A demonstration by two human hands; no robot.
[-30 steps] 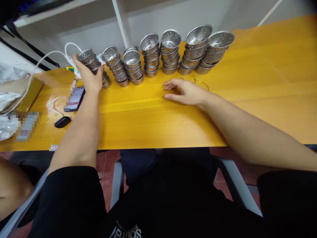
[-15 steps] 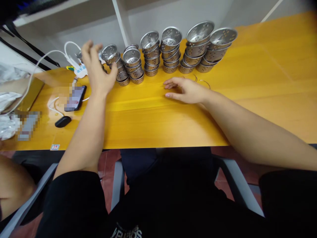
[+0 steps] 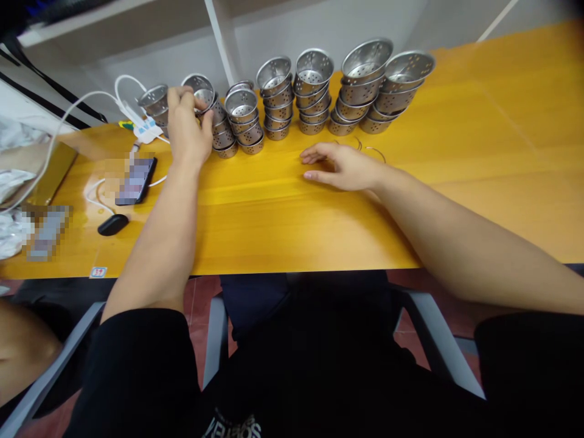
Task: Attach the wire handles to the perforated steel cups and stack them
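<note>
My left hand (image 3: 188, 131) is closed around the top perforated metal cup (image 3: 199, 90) of a stack near the left end of the row, fingers on its left side and thumb on its right. To its left, partly hidden behind the hand, stands another stack of metal cups (image 3: 155, 100). On the table, in front of the middle stacks, my right hand (image 3: 340, 164) rests with fingers loosely stretched and nothing in it. Thin curved wires (image 3: 376, 152) lie just behind the right wrist.
Several more stacks of perforated cups (image 3: 312, 91) line the back of the yellow table (image 3: 292, 225). A white power strip (image 3: 148, 131), cables, a phone (image 3: 137, 181) and a black mouse (image 3: 112, 225) occupy the left. Another person's bare limb (image 3: 25, 353) shows at lower left.
My left hand has moved slightly right and down and closed on the stack's top cup. The stack at far left is now more exposed. My right hand stays still.
</note>
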